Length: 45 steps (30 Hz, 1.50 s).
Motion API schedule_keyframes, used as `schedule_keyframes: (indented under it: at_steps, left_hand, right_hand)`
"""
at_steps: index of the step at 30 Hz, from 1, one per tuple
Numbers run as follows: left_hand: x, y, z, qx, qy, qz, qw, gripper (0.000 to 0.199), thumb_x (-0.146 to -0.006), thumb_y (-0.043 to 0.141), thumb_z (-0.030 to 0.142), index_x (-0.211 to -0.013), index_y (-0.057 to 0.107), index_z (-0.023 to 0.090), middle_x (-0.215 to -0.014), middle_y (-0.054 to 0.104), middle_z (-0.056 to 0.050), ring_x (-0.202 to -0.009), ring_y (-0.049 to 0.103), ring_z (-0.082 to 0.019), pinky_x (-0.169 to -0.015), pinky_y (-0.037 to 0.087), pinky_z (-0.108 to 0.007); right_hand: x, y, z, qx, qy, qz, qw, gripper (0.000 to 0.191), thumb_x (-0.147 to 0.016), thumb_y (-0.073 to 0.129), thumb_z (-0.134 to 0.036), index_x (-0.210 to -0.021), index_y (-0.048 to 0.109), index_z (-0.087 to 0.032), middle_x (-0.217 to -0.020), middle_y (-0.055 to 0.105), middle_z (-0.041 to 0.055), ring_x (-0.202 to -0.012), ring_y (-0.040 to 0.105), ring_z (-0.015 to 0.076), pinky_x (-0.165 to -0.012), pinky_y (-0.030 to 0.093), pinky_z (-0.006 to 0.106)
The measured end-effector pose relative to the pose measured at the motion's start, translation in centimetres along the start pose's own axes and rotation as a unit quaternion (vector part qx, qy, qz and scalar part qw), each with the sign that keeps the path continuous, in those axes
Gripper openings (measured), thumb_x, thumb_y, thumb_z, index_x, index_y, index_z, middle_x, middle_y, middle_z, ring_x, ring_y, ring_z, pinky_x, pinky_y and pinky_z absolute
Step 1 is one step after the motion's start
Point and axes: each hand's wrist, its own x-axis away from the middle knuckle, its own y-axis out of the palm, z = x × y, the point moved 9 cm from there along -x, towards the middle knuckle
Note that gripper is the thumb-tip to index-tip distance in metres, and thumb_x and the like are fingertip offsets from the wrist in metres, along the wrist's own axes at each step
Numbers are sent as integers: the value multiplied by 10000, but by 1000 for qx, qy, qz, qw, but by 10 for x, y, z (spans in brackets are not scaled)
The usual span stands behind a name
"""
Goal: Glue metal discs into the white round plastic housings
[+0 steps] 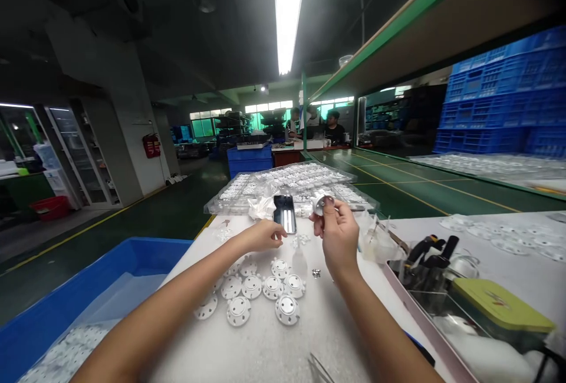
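- So the round white part [322, 204] is up off the table in my right hand [340, 235], thumb and fingers pinched on it. It's only a fingertip hold near the edge, so a twist or a sideways push could make it pop out.
- My left hand [266, 234] is low over the table, fingers curled. Can't tell if there's anything between them. If there is something tiny, I could easily drop it.
- The phone [285, 214] sits just beyond that hand, so a careless reach could bump it.
- Small metal pieces [316, 273] lie loose below my right hand; a dragging wrist could scatter them.
- The squeeze bottle [299, 262] stands between my arms, so an elbow swinging in might tip it onto the white discs [287, 310].
- Tweezers [321, 368] at the near edge could get knocked off by my sleeve-less forearm.
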Motion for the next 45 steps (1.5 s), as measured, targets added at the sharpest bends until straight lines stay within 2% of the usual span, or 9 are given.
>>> schedule_keyframes:
  at_steps: [7, 12, 16, 24, 29, 32, 35, 39, 45]
  left_hand:
    - [-40, 29, 3, -82, -63, -39, 994, 262, -919, 600, 324, -1107, 614, 143, -1104, 636, -80, -946, 635, -207, -819, 551, -404]
    - [-44, 36, -8, -77, -103, -24, 991, 266, -925, 591, 328, -1112, 610, 140, -1082, 641, -76, -905, 643, -194, -784, 561, -383]
    - [-38, 32, -12, -68, -98, -14, 993, 260, -923, 593, 330, -1099, 616, 139, -1074, 644, -74, -902, 643, -193, -785, 559, -382]
    - [1, 10, -13, -52, -45, 9, 998, 239, -910, 613, 338, -1030, 635, 133, -1013, 658, -60, -890, 644, -190, -801, 552, -389]
    - [19, -35, -43, -44, -70, 65, 994, 291, -930, 579, 344, -1143, 597, 145, -1070, 644, -75, -916, 641, -199, -810, 550, -400]
    - [30, -45, -62, -52, -100, 76, 991, 258, -926, 585, 339, -1084, 617, 138, -1049, 646, -70, -915, 637, -199, -810, 546, -399]
    - [34, -34, -66, -49, -108, 52, 992, 245, -914, 604, 334, -1053, 627, 134, -1043, 649, -69, -920, 637, -199, -818, 543, -405]
    - [23, -13, -52, -29, -90, 24, 995, 266, -913, 605, 341, -1094, 625, 147, -1093, 643, -74, -965, 629, -214, -856, 532, -423]
    - [9, 5, -43, 22, -88, 21, 996, 246, -917, 600, 327, -1078, 626, 142, -1101, 640, -76, -970, 629, -215, -849, 538, -419]
  right_hand:
    - [-6, -2, 12, 15, 35, -11, 999, 414, -830, 569, -604, -838, 529, -193, -567, 597, -19, -398, 447, 87, -425, 345, 213]
    - [-6, -1, 14, 35, 45, -26, 998, 413, -821, 580, -606, -846, 561, -194, -516, 573, -28, -414, 461, 103, -435, 352, 213]
    - [-7, -4, 16, 43, 51, -27, 997, 403, -830, 576, -600, -845, 560, -198, -530, 584, -27, -419, 457, 99, -438, 342, 210]
    - [-6, 0, 6, 45, 50, -34, 997, 394, -845, 556, -592, -847, 552, -198, -534, 595, -19, -423, 465, 98, -441, 345, 208]
    - [-2, 4, 3, 49, 50, -38, 997, 400, -833, 560, -597, -839, 570, -198, -510, 571, -26, -409, 458, 105, -426, 339, 217]
    - [-1, 6, 4, 54, 50, -44, 996, 419, -819, 567, -617, -842, 578, -199, -500, 562, -27, -424, 477, 120, -436, 353, 227]
    - [0, 9, 6, 63, 46, -53, 995, 436, -815, 566, -629, -851, 584, -195, -507, 572, -19, -421, 473, 123, -433, 349, 232]
    - [2, 12, 3, 85, 28, -65, 994, 428, -832, 553, -620, -866, 582, -194, -539, 593, -11, -416, 473, 115, -438, 353, 232]
    - [10, 21, -17, 140, -30, -97, 985, 386, -879, 520, -580, -892, 618, -207, -507, 552, -24, -434, 481, 124, -457, 346, 241]
